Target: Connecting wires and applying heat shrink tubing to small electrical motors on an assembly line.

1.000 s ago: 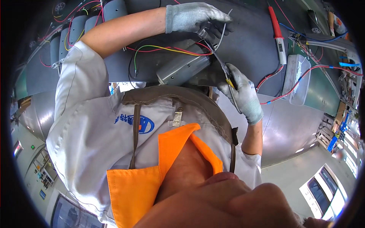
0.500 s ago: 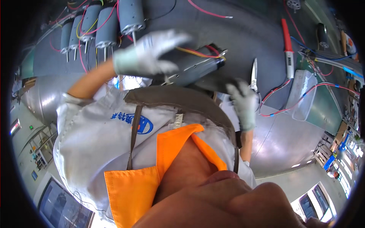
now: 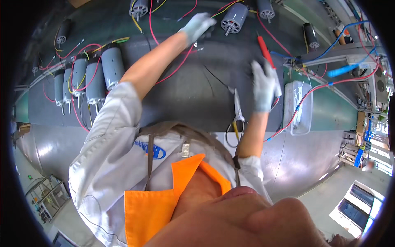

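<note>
My left hand (image 3: 197, 28), in a white glove, reaches far forward over the dark work surface. Its fingers look stretched out, pointing right, just short of a grey motor (image 3: 234, 18) with red and yellow wires; whether they touch those wires is hard to see. A pink wire runs below that wrist. On the right, my gloved right hand (image 3: 264, 87) has its fingers up and apart, slightly blurred, over a pen-shaped tool with a red handle (image 3: 266, 51) and a silver end. It overlaps part of the tool; no closed grip shows. Scissors (image 3: 237, 105) lie left of it.
Several grey motors (image 3: 95, 82) with wires stand in a row at the left. Farther back are more motors (image 3: 140, 9). A clear plastic box (image 3: 298, 108) sits at the right, crossed by a red cable (image 3: 293, 117). A metal frame with cables (image 3: 329, 53) borders the right.
My left hand has gone forward, away from my chest. The motor that lay before me no longer shows there. My right hand has moved up to the red-handled tool. The view has shifted forward.
</note>
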A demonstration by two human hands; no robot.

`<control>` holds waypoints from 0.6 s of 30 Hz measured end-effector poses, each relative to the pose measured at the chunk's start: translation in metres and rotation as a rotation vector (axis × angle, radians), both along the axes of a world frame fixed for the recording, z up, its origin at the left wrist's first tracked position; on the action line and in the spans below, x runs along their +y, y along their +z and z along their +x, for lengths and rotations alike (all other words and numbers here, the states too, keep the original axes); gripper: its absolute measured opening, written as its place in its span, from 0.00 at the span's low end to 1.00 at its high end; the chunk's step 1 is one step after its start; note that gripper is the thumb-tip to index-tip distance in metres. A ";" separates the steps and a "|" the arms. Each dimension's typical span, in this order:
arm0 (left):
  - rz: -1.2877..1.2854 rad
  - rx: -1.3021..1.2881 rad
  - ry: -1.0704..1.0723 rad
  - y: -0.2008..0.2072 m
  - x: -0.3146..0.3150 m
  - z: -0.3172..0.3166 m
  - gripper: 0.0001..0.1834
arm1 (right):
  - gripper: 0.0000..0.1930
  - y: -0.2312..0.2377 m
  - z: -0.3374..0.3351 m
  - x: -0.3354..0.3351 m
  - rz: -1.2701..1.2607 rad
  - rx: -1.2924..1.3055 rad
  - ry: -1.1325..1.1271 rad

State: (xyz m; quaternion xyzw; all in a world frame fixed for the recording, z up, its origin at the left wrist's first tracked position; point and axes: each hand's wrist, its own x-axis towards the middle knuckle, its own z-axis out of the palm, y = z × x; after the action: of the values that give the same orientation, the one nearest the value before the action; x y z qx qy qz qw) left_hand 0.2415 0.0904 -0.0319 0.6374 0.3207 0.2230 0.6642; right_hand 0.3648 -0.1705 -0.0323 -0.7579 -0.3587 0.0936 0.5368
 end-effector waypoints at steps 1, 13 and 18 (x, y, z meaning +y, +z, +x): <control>-0.060 -0.074 -0.010 -0.005 -0.005 -0.019 0.11 | 0.23 0.004 0.014 -0.017 0.053 0.092 -0.192; -0.567 0.010 -0.344 0.006 -0.131 -0.160 0.15 | 0.11 0.011 -0.006 -0.020 -0.410 0.359 0.442; -0.458 -0.039 -0.448 0.009 -0.136 -0.150 0.16 | 0.12 -0.010 -0.095 -0.046 -0.272 0.280 0.695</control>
State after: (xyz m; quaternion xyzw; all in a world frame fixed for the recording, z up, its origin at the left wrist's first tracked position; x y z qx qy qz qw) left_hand 0.0917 -0.0454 -0.0225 0.5216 0.2016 0.0055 0.8290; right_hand 0.2702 -0.2161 -0.0427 -0.6355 -0.5014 0.4186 0.4117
